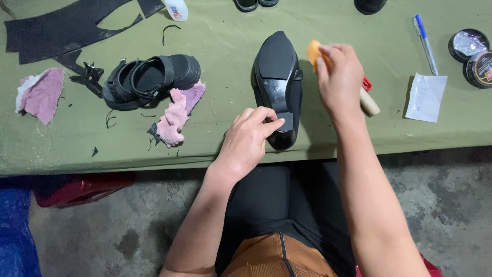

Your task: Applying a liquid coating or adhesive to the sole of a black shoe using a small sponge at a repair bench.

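A black pointed shoe lies sole-up on the green cloth-covered table. My left hand rests on its heel end, fingertips touching the small black heel piece. My right hand hovers just right of the shoe, closed on an orange sponge-like piece. Under that hand a wooden-handled tool with a red part lies on the table.
A black strappy sandal and pink rags lie to the left, with another pink rag and black sheet scraps further left. At right are a blue pen, a white paper and two polish tins. A white bottle stands at the back.
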